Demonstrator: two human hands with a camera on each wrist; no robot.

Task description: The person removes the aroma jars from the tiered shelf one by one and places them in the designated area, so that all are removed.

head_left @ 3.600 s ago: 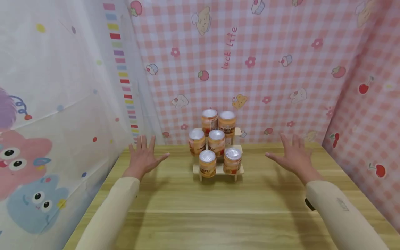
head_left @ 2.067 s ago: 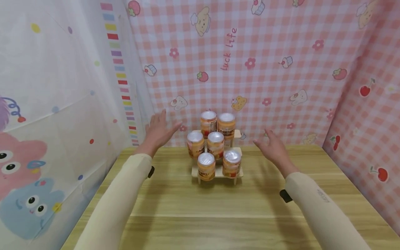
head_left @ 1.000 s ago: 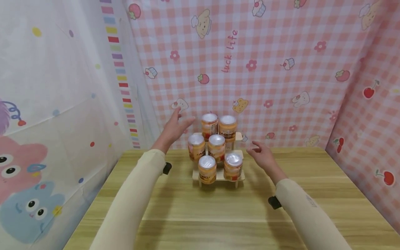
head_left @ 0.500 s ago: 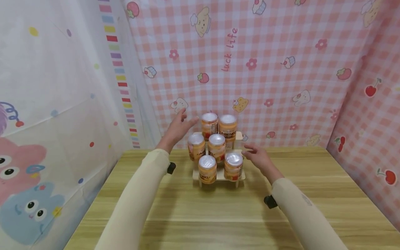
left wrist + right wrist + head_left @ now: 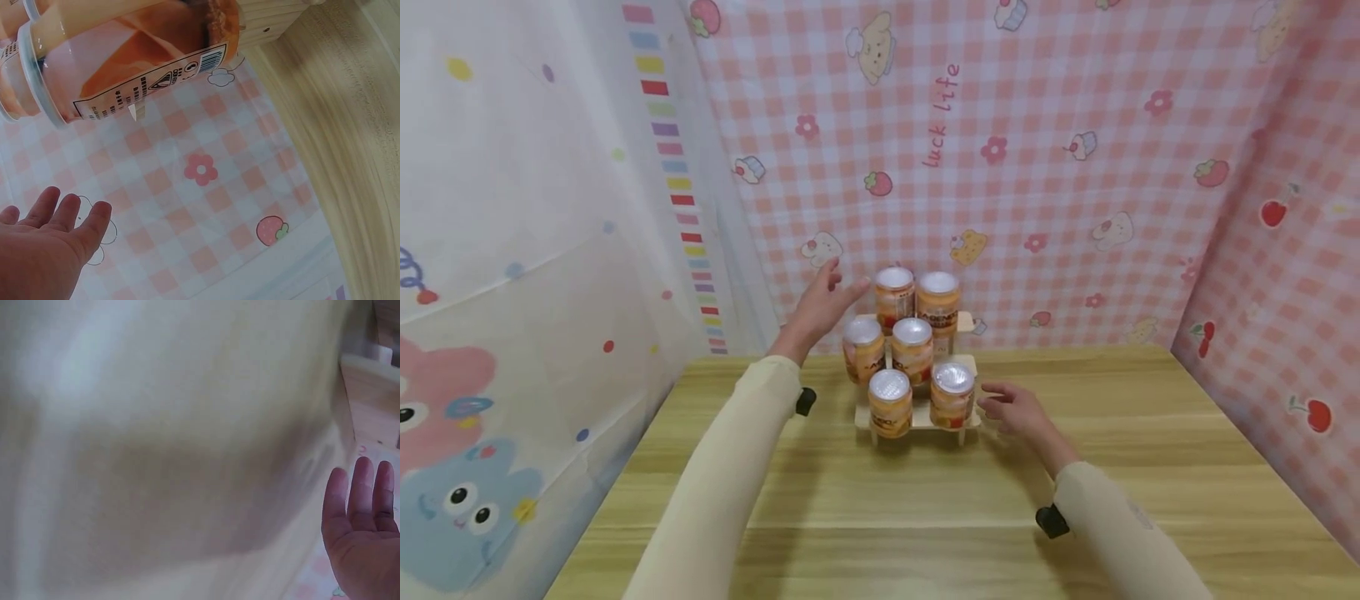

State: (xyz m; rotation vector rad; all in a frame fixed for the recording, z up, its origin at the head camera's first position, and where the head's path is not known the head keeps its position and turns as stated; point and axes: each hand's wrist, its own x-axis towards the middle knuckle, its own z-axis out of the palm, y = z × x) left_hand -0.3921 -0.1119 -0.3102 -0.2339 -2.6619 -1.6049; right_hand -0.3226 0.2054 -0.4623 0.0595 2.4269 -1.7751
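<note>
Only head view — three rack tiers (image 5: 921,414)

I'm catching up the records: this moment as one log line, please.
stepped pale wooden rack: on wood-grain table | silver-lidded orange cylindrical cans: upright on rack | left hand: empty, near upper cans | right hand: empty, near lower cans

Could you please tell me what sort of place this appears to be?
It looks like a small screened-off booth, perhaps arranged for recording tabletop work: a light wood-grain table has a pink-and-white checked sheet hanging behind it and a white cartoon-printed sheet along its left side.
</note>
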